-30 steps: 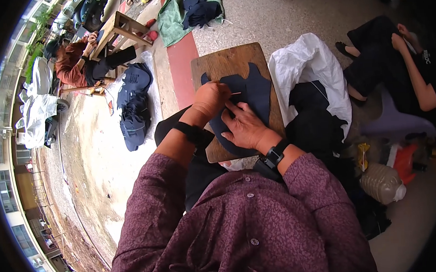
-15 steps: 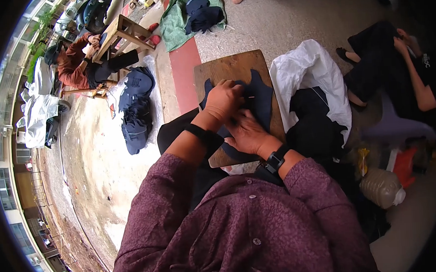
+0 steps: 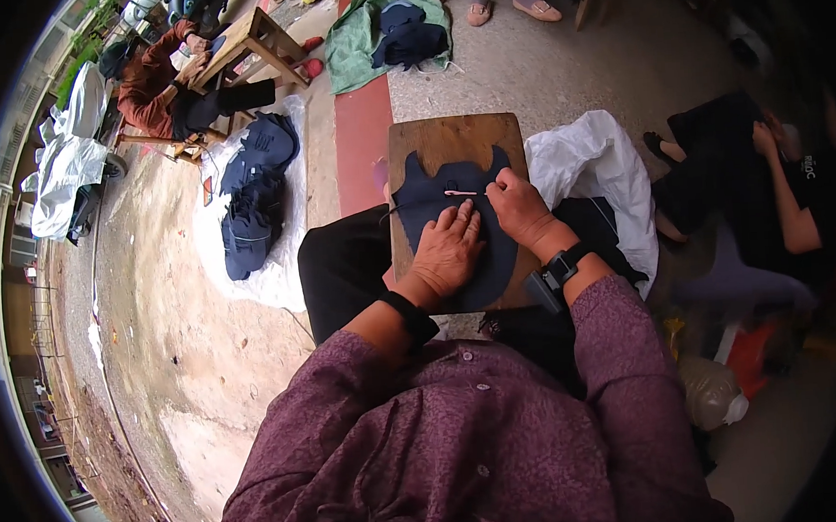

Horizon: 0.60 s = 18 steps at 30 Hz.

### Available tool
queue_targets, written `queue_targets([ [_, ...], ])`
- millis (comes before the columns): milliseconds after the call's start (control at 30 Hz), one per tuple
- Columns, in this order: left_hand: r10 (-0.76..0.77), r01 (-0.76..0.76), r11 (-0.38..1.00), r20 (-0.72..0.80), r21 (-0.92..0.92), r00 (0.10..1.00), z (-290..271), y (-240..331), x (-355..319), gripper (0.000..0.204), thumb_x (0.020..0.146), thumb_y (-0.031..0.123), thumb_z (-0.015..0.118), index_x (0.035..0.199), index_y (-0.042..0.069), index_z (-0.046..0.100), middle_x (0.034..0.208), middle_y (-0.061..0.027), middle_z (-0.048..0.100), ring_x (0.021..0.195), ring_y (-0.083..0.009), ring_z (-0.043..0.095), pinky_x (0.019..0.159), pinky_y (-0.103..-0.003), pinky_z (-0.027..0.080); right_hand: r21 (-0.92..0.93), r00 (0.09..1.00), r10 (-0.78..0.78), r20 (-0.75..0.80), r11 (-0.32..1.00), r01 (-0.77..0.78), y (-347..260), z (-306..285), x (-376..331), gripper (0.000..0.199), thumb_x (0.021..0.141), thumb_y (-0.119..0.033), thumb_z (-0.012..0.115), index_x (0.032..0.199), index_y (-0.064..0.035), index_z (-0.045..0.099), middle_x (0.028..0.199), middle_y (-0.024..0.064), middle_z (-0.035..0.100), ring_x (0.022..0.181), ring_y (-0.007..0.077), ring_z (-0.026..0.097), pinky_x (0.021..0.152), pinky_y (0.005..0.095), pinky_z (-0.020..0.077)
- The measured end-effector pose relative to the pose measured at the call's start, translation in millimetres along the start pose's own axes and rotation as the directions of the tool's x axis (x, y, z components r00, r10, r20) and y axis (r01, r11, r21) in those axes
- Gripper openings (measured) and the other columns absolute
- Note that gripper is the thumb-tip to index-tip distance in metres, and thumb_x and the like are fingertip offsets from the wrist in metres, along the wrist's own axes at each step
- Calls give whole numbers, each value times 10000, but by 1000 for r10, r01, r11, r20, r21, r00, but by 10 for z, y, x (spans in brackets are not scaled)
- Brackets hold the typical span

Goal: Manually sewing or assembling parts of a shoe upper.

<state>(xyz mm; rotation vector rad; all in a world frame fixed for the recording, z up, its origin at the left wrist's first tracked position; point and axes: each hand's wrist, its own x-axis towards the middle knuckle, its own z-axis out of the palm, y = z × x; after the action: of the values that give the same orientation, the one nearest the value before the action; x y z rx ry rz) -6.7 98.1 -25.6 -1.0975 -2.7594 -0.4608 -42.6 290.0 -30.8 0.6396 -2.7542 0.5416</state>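
A dark cloth piece (image 3: 426, 199) lies flat on a wooden board (image 3: 454, 132) before the person. At six o'clock, the left hand (image 3: 450, 250) presses it, fingers extended, gripping nothing. At three, the right hand's (image 3: 521, 210) fingertips bunch together; whether anything is pinched cannot be told. A slim pink strip (image 3: 461, 193) lies at twelve. The step looks like fine handwork beside it; the next move calls for steady pressure and precise fingertips.

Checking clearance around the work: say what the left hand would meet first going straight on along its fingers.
Most likely the slim pink tool, just beyond the fingertips of the left hand, over the dark fabric; its exact height is unclear.
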Motion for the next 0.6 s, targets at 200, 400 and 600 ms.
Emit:
queue_targets([
  [200, 9, -8, 1000, -30, 21, 1000, 27, 15, -21, 519, 832, 261, 608, 1264, -18, 541, 1357, -185, 496, 1149, -325, 482, 887, -409, 415, -104, 970, -119, 210, 984, 144, -27, -107, 195, 64, 789, -61, 564, 759, -13, 596, 824, 180, 567, 752, 309, 647, 596, 389, 553],
  [400, -8, 8, 1000, -60, 3, 998, -17, 36, 1, 509, 812, 265, 632, 1228, -21, 569, 1326, -179, 525, 1112, -306, 497, 868, -405, 418, -137, 894, -244, 376, 939, 315, 109, -464, 241, 90, 786, -86, 582, 765, -19, 638, 794, 154, 592, 743, 301, 648, 638, 387, 556],
  [600, -21, 21, 1000, -49, -6, 999, -72, 39, 10, 502, 804, 255, 646, 1222, -12, 573, 1315, -167, 534, 1076, -285, 510, 831, -394, 422, -9, 943, -86, 320, 996, 94, 308, -485, 50, 42, 783, -65, 614, 816, -41, 601, 800, 147, 566, 785, 345, 618, 667, 419, 520],
])
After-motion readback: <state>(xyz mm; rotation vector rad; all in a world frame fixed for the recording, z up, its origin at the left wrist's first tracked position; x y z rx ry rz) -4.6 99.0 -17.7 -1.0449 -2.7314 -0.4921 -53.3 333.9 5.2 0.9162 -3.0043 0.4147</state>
